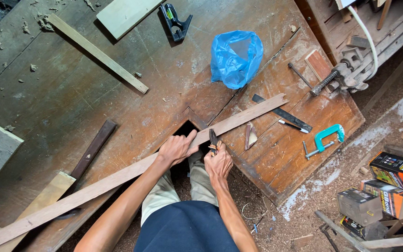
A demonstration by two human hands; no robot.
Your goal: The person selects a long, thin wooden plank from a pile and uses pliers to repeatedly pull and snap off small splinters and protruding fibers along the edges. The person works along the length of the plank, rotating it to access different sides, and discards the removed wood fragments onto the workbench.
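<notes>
My left hand (176, 149) presses flat on the long wooden strip (131, 172), thumb stretched along its edge, where it crosses the notch (187, 128) in the workbench (71, 107). My right hand (218, 162) is closed around a small dark tool (213, 138) touching the strip. I judge 1 firm hold keeps the strip from sliding.

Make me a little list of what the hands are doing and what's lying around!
left hand: left hand presses on the long wooden strip
right hand: right hand grips a small dark tool against the strip
place: worn wooden workbench with a V notch
nearby: blue plastic bag, teal clamp, dark ruler, pen
floor: sawdust, boxes
</notes>
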